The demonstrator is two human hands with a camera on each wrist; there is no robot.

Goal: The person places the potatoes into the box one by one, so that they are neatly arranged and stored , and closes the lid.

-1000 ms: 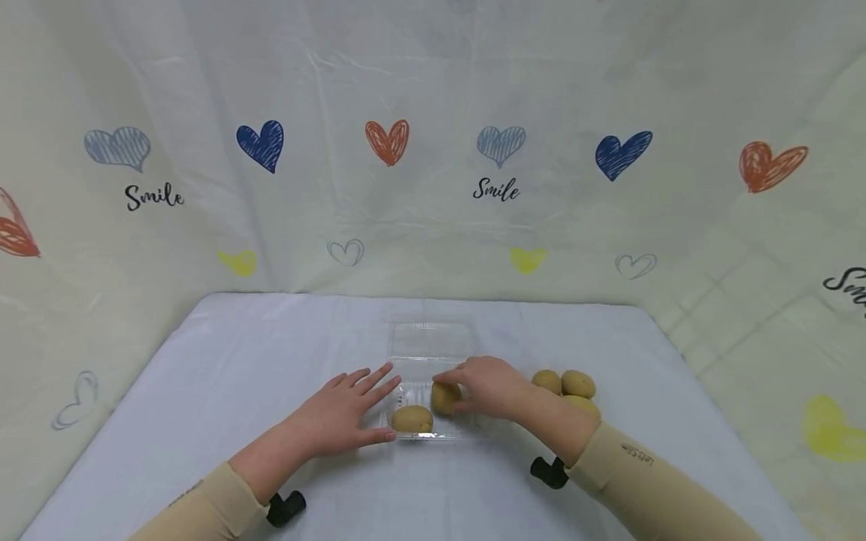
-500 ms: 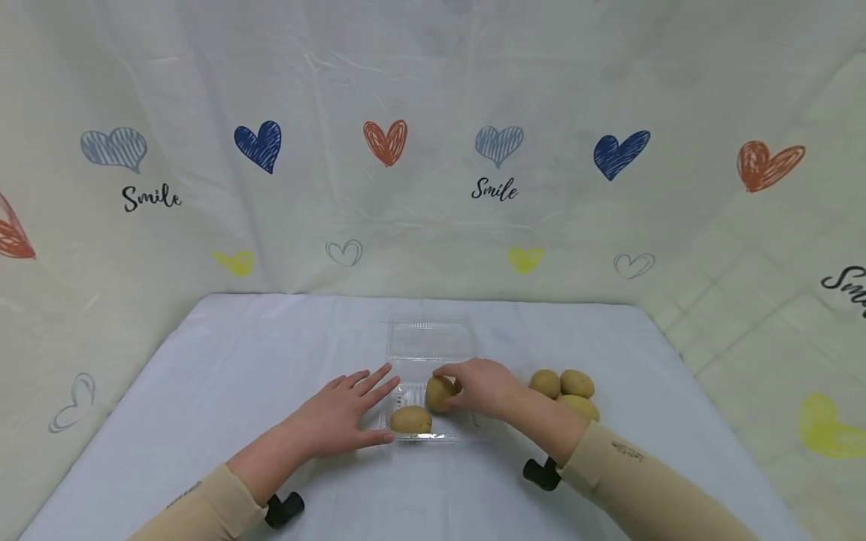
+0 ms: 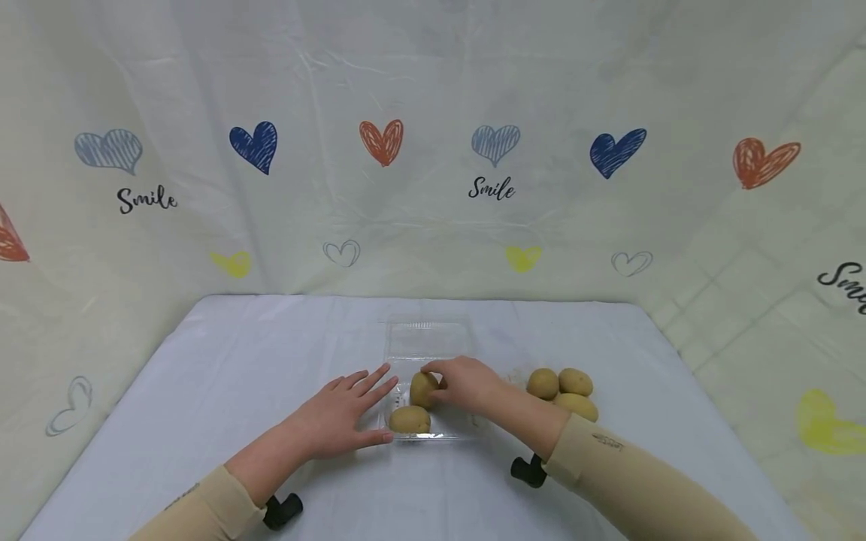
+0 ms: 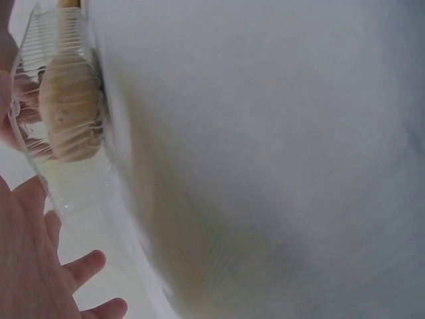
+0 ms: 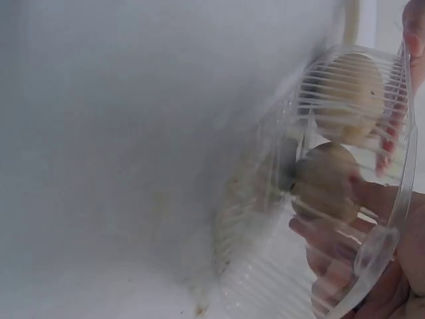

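Note:
A clear plastic clamshell box [image 3: 443, 435] lies on the table with its lid [image 3: 429, 340] folded back. My right hand [image 3: 467, 385] reaches into the base and pinches a potato [image 3: 423, 390] between thumb and fingers. In the right wrist view this potato [image 5: 327, 183] shows through the ribbed wall, right beside another one. That other potato [image 3: 410, 420] lies lengthwise at the front left of the base. My left hand [image 3: 341, 417] is spread with straight fingers at the box's left side, the fingertips and thumb right at its rim.
To the right of the box, several loose potatoes [image 3: 576, 406] sit close together on the white tablecloth [image 3: 271, 338]. A light curtain [image 3: 433, 248] printed with hearts hangs behind the table. Black wrist-worn devices [image 3: 283, 512] show under both forearms.
My right hand has shifted left inside the box with the potato, bringing it close behind the front potato. The left hand has stayed in place at the box's left side.

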